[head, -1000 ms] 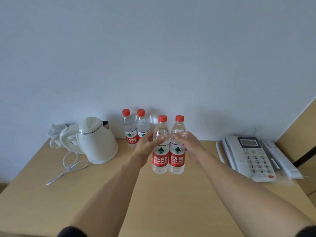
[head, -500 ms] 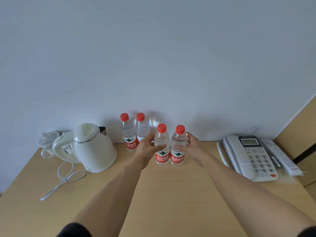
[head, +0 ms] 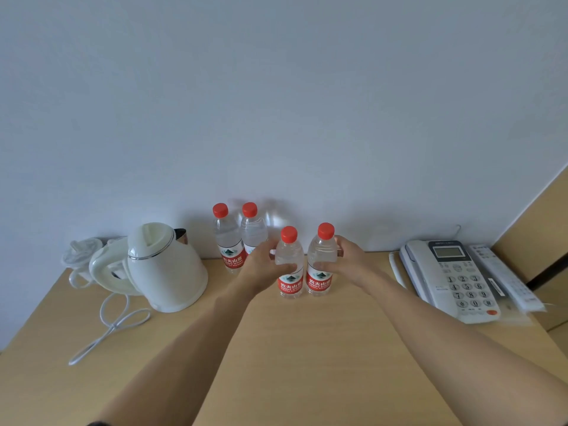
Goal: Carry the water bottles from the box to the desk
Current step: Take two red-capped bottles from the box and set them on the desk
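Nearest the camera, two bare forearms reached from six o'clock across the wooden desk (head: 307, 364) toward its middle. The left hand (head: 261, 269) had its fingers curled round the left front bottle (head: 289, 265), thumb across the clear body above the red label. The right hand (head: 347, 262) was wrapped the same way round the right front bottle (head: 321, 262), fingertips showing on the front face and the rest reaching round behind. Both bottles stood upright, side by side and touching or nearly so, and their bases appeared to sit on the desk, though I could not tell whether full weight was down.

At nine o'clock from them stood a white kettle (head: 166, 269) with its cord (head: 113, 321) looping toward seven o'clock. At three o'clock lay a desk phone (head: 451, 278), and just past it a remote control (head: 504, 278).

Farther back, at about eleven o'clock from the held pair and against the wall, two more bottles (head: 239, 238) stood together, already delivered. The box was out of view.

The step in hand looked like the set-down of this pair. The next move would call for loosening both grips evenly and drawing the hands straight back, so neither bottle got tipped into its neighbour.
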A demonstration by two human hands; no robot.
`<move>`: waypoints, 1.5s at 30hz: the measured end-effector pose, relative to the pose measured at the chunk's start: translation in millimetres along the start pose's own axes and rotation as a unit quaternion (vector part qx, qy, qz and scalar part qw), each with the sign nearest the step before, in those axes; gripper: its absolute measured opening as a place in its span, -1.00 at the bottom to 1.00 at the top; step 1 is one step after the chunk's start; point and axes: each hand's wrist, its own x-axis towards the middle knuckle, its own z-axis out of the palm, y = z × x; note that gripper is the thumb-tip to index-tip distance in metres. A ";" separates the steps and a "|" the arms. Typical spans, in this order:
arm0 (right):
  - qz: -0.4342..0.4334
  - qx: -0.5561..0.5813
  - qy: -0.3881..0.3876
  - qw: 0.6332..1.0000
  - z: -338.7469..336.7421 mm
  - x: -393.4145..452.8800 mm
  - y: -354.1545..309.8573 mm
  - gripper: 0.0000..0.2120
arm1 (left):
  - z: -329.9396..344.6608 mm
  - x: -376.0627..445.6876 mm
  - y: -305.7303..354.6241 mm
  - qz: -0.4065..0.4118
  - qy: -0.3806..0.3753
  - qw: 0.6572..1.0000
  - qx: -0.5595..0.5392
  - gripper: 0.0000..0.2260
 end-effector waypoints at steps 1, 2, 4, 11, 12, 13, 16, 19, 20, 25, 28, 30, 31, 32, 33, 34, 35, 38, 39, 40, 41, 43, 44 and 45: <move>-0.003 -0.014 0.010 1.000 -1.6 1.1 -2.3 -0.40 | -2.6 -0.3 5.9 0.027 0.029 0.998 0.048 -0.53; -0.009 -0.028 0.022 0.999 -3.6 2.6 -5.2 -0.39 | -5.0 -0.6 13.2 0.058 0.061 0.993 0.088 -0.50; -0.026 -0.070 0.042 0.996 -6.5 6.0 -11.9 -0.41 | -10.0 -0.1 29.9 0.113 0.110 0.975 0.159 -0.51; -0.053 -0.150 0.058 0.986 -9.2 8.9 -16.7 -0.52 | -16.7 16.1 65.7 0.141 0.094 0.933 0.317 -0.77; -0.051 -0.148 0.060 0.986 -9.3 8.9 -16.0 -0.52 | -18.3 18.8 66.5 0.138 0.092 0.933 0.318 -0.77; -0.050 -0.144 0.062 0.986 -9.3 9.0 -15.1 -0.51 | -20.2 21.8 67.1 0.135 0.091 0.933 0.321 -0.77; -0.047 -0.142 0.064 0.987 -8.1 8.9 -14.5 -0.52 | -26.8 32.8 70.2 0.125 0.085 0.928 0.339 -0.76; -0.040 -0.135 0.062 0.988 -5.9 8.5 -15.1 -0.54 | -32.7 45.7 72.8 0.114 0.082 0.925 0.352 -0.76; -0.040 -0.134 0.064 0.988 -5.6 8.2 -15.3 -0.54 | -34.3 49.6 73.0 0.110 0.081 0.926 0.353 -0.76; -0.037 -0.138 0.069 0.987 -4.0 5.2 -16.7 -0.56 | -36.0 64.6 72.3 0.100 0.082 0.921 0.367 -0.79; -0.030 -0.125 0.072 0.989 -3.1 4.4 -16.4 -0.56 | -34.6 69.9 70.6 0.098 0.092 0.919 0.370 -0.80; -0.029 -0.124 0.075 0.989 -2.7 4.0 -16.5 -0.57 | -34.8 72.8 69.3 0.093 0.099 0.920 0.367 -0.78; -0.031 -0.126 0.077 0.989 -2.8 4.0 -16.7 -0.57 | -34.7 74.3 69.2 0.090 0.100 0.920 0.368 -0.77; -0.032 -0.126 0.079 0.988 -2.8 4.1 -16.7 -0.58 | -34.6 75.8 69.4 0.089 0.101 0.919 0.370 -0.76; -0.033 -0.121 0.081 0.989 -2.7 4.4 -16.5 -0.58 | -34.3 77.3 70.1 0.088 0.100 0.918 0.373 -0.76; -0.034 -0.116 0.083 0.989 -2.6 4.6 -16.1 -0.59 | -34.1 78.5 70.7 0.088 0.101 0.918 0.373 -0.75; -0.035 -0.110 0.084 0.990 -2.2 4.7 -15.7 -0.59 | -33.8 79.7 71.0 0.088 0.101 0.918 0.373 -0.75; -0.034 -0.102 0.089 0.990 -0.7 4.9 -15.6 -0.60 | -33.4 81.5 68.6 0.092 0.100 0.918 0.373 -0.77; -0.036 -0.106 0.091 0.990 -0.2 5.4 -16.0 -0.60 | -33.7 81.6 68.0 0.093 0.101 0.918 0.371 -0.77; -0.039 -0.111 0.093 0.989 0.2 5.7 -16.4 -0.61 | -33.7 81.2 67.7 0.093 0.101 0.919 0.370 -0.78; -0.043 -0.113 0.095 0.988 0.6 6.3 -17.1 -0.61 | -33.9 80.8 67.7 0.093 0.101 0.919 0.369 -0.78; -0.047 -0.115 0.096 0.988 1.0 8.2 -18.6 -0.60 | -34.4 80.5 68.5 0.090 0.101 0.920 0.369 -0.77; -0.049 -0.121 0.097 0.987 1.2 9.0 -19.4 -0.60 | -34.6 80.6 69.0 0.087 0.101 0.920 0.369 -0.76; -0.052 -0.130 0.099 0.985 1.6 10.0 -20.4 -0.60 | -34.7 80.8 69.6 0.085 0.099 0.920 0.371 -0.75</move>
